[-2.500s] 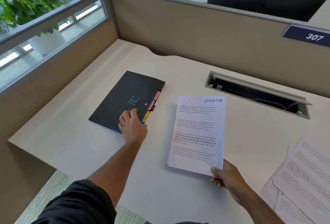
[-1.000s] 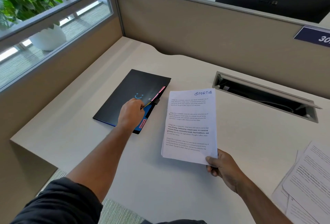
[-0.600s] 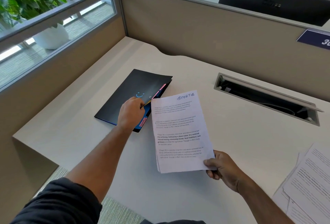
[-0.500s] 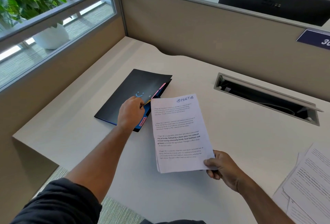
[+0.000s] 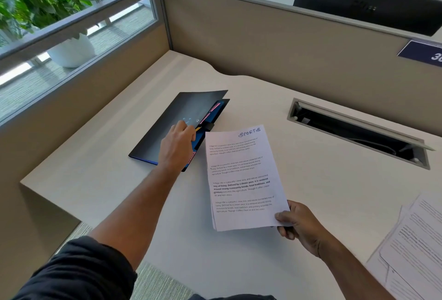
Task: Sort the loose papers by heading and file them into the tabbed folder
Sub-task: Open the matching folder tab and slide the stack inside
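A black tabbed folder (image 5: 178, 118) lies on the beige desk (image 5: 263, 99), its cover lifted a little along the right edge so that pink and yellow tabs show. My left hand (image 5: 177, 147) grips that cover edge near the yellow tab. My right hand (image 5: 300, 225) pinches the lower right corner of a thin stack of white papers (image 5: 241, 175) headed "SPORTS". The stack hangs above the desk just right of the folder, its top left corner close to the tabs.
More loose printed papers (image 5: 416, 247) lie at the desk's right edge. An open cable tray (image 5: 358, 132) is sunk into the desk at the back right. Partition walls close the desk at the back and left; a black monitor (image 5: 368, 3) stands behind the partition.
My left hand has lifted the folder's cover further, exposing more tabs. My right hand has brought the SPORTS papers left and tilted them toward the folder's open edge.
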`<state>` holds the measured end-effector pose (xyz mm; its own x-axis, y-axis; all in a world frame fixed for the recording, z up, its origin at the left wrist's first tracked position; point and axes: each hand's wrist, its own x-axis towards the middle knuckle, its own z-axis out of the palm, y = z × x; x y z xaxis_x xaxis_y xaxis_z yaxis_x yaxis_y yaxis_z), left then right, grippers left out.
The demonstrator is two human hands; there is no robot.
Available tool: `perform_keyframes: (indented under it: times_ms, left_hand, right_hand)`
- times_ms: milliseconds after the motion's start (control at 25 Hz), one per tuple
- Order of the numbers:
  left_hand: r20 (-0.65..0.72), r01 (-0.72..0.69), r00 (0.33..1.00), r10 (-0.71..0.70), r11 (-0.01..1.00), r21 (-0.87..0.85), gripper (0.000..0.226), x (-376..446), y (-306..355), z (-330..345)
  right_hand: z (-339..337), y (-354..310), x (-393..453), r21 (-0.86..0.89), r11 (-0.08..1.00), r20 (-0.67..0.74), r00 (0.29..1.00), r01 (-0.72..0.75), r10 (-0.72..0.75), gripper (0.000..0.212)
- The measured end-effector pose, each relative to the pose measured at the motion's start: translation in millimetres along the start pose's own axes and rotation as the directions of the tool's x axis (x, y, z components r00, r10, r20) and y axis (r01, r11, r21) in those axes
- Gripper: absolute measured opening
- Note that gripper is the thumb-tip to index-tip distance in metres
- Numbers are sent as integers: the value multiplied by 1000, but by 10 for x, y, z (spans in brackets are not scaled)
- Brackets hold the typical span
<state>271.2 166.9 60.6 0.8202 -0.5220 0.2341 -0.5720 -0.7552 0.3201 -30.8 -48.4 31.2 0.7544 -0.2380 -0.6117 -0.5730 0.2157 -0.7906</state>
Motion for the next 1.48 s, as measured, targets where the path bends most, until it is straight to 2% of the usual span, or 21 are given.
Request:
perform_keyframes:
  times_ms: [80,280,400,520,600,720,840,960,1040,1160,1240,1320,1400,1480]
  left_hand:
    - [71,-38,997,34,998,43,24,-24,13,23]
    - [199,-105,977,72,982,160,39,1,64,110]
    - [250,-130,965,81,973,188,39,10,74,173]
    - [298,-154,951,87,966,207,40,-22,63,285]
    - [331,-177,938,99,961,215,43,-41,53,360]
    - [318,-174,943,103,963,204,43,-52,59,440]
    - [263,-98,963,63,988,122,45,-80,83,478]
    - [229,-11,973,2,999,38,44,-109,76,528]
    - [233,-9,972,-1,999,43,40,-119,54,572]
    - [225,-4,974,-15,996,86,36,-150,-1,616]
    - [208,2,978,-30,991,133,34,-158,-18,643]
    - [209,36,975,-69,987,157,29,-155,-19,656]
    - [215,74,971,-107,984,160,28,-157,-23,654]
    - [213,87,970,-120,984,155,30,-163,-35,640]
  right_hand:
    - [-22,18,-14,8,1000,-17,1000,-4,4,41]
    - [-62,56,-58,21,1000,-33,999,-7,8,34]
    - [-87,70,-93,31,999,-34,999,-19,20,28]
    - [-157,135,-136,48,998,-56,998,-30,33,36]
    - [-231,215,-152,63,997,-94,994,-46,51,27]
    - [-327,335,-140,109,993,-189,979,-51,72,26]
    - [-299,403,-117,201,980,-299,952,-3,65,28]
    - [-171,473,-104,263,964,-340,939,32,61,33]
    - [-115,514,-104,268,963,-363,929,28,74,33]
    - [-86,553,-76,118,992,-484,870,-36,89,18]
    - [-72,572,-70,-113,977,-647,760,-178,64,34]
    - [-43,574,-81,-295,909,-761,648,-296,-36,52]
    - [-2,506,-61,-440,858,-770,603,-266,-208,53]
    - [70,364,50,-536,832,-699,628,-145,-341,45]
